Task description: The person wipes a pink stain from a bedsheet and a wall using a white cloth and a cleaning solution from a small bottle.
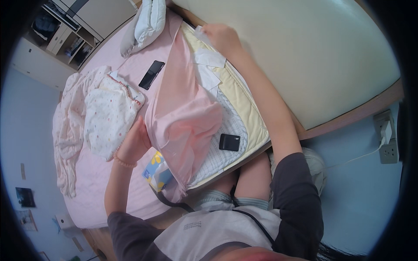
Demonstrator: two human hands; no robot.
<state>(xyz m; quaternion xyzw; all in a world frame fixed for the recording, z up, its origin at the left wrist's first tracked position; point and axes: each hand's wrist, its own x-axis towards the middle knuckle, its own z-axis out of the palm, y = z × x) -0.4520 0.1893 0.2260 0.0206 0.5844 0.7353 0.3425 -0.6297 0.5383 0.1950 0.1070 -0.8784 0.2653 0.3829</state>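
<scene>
At the far edge of the bed by the headboard, my right hand grips a white tissue. Two more flat white tissues lie just below it on a pale yellow quilted pad. My left hand rests against the fold of a pink bedsheet; whether its fingers grip the cloth is hidden. The sheet is pulled back and bunched, baring the yellow pad and a white patterned quilted layer. A small black device lies on that layer, near my legs.
A tissue pack sits beside the sheet's near end. Left of the sheet are a black phone and a dotted white blanket. A pillow lies farther up. The cream headboard borders the right; a charger cable hangs from the wall socket.
</scene>
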